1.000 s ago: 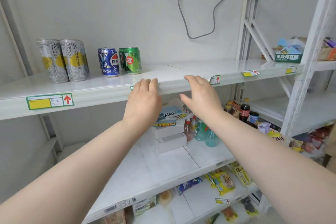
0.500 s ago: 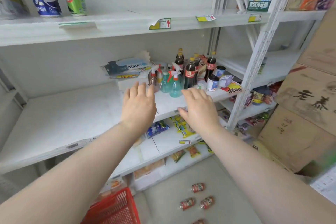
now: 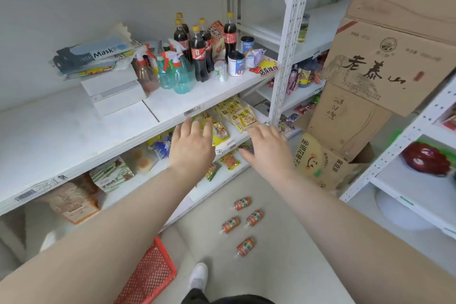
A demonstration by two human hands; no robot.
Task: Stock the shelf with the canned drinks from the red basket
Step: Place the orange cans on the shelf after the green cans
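Observation:
Several orange drink cans lie on their sides on the floor; one can (image 3: 242, 203) is nearest the shelf, another (image 3: 245, 246) nearest me. A corner of the red basket (image 3: 148, 276) shows at the bottom, left of my shoe; its inside is hidden. My left hand (image 3: 191, 148) and my right hand (image 3: 267, 150) are stretched out in the air in front of the lower shelf edge, fingers straight, holding nothing. The white shelf (image 3: 74, 136) runs across the left.
Cola bottles (image 3: 198, 53), spray bottles (image 3: 181, 74), small tins and a mask pack (image 3: 93, 55) crowd the middle shelf's right part. Snack packets (image 3: 237, 112) fill lower shelves. Stacked cardboard boxes (image 3: 385, 64) stand at right beside another white rack (image 3: 419, 180).
The view has dropped from the top shelf with its standing cans to the floor. Both hands came down from the top shelf edge, still empty. Floor cans and basket have come into sight.

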